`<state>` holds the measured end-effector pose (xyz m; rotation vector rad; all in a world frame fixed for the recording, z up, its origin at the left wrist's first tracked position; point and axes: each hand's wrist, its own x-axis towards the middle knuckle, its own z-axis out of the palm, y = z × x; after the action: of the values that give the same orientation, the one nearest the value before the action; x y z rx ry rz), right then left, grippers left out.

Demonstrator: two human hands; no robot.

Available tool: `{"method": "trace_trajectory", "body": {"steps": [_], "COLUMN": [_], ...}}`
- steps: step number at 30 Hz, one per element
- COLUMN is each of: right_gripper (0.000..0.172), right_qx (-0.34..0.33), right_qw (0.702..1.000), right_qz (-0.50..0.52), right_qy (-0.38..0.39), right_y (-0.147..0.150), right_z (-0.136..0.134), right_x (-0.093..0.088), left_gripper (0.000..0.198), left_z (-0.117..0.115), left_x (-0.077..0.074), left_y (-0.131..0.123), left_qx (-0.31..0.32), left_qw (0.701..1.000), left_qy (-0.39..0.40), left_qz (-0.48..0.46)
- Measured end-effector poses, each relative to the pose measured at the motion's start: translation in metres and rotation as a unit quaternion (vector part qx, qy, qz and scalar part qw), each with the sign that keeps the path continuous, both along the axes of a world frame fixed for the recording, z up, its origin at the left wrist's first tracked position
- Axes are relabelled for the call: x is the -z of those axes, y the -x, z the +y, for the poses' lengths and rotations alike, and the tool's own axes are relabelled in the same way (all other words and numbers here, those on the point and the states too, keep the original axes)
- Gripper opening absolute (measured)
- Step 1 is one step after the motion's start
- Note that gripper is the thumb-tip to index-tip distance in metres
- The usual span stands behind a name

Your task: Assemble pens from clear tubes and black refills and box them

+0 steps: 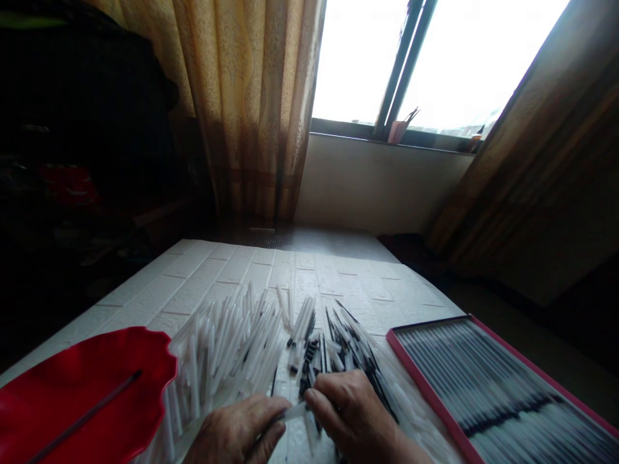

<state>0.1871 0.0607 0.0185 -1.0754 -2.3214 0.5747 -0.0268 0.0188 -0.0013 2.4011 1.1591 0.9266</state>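
Near the front edge of the table, my left hand (pixel 236 430) and my right hand (pixel 355 412) are closed close together. A short stretch of a translucent pen barrel (pixel 294 411) shows between their fingertips, pinched from both sides; its ends are hidden in the fingers. Just beyond my left hand lies a heap of clear pen barrels (pixel 227 345). Small black caps (pixel 309 354) are gathered in front of my right hand. Dark thin pen refills (pixel 360 348) fan out behind and beside that hand.
A red wavy-rimmed dish (pixel 130 345) at the left holds one pen (pixel 91 412). A pink-edged box (pixel 430 399) full of rowed pens stands at the right. The white brick-patterned tabletop (pixel 329 283) reaches back towards a curtain (pixel 251 109) and a window.
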Motion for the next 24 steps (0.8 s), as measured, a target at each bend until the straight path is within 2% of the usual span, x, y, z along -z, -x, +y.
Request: {"method": "trace_trajectory", "body": {"steps": [3, 7, 10, 15, 24], "right_gripper": [0.038, 0.014, 0.009, 0.009, 0.010], "right_qx": [-0.007, -0.025, -0.043, -0.032, -0.027], "right_qw": [0.999, 0.998, 0.997, 0.999, 1.000], "right_qz": [0.025, 0.057, 0.066, 0.042, 0.013], "right_qy": [0.026, 0.030, 0.023, 0.005, -0.004], "right_y": [-0.003, -0.010, -0.011, -0.009, -0.010], "right_z": [0.001, -0.002, -0.003, -0.003, -0.004], "right_x": [-0.005, -0.017, -0.016, -0.010, -0.016], "left_gripper": [0.026, 0.023, 0.021, 0.023, 0.019], "left_z": [0.002, 0.004, 0.004, 0.003, 0.001], "left_x": [0.001, 0.002, 0.000, -0.003, -0.006], "left_y": [0.000, 0.001, 0.000, -0.001, 0.001], "left_qx": [-0.004, -0.015, -0.019, -0.009, -0.019], "left_qw": [1.000, 0.999, 0.999, 0.998, 1.000], "left_qy": [-0.004, -0.013, -0.018, -0.014, -0.012], "left_qz": [-0.026, -0.038, -0.040, -0.054, -0.013]}}
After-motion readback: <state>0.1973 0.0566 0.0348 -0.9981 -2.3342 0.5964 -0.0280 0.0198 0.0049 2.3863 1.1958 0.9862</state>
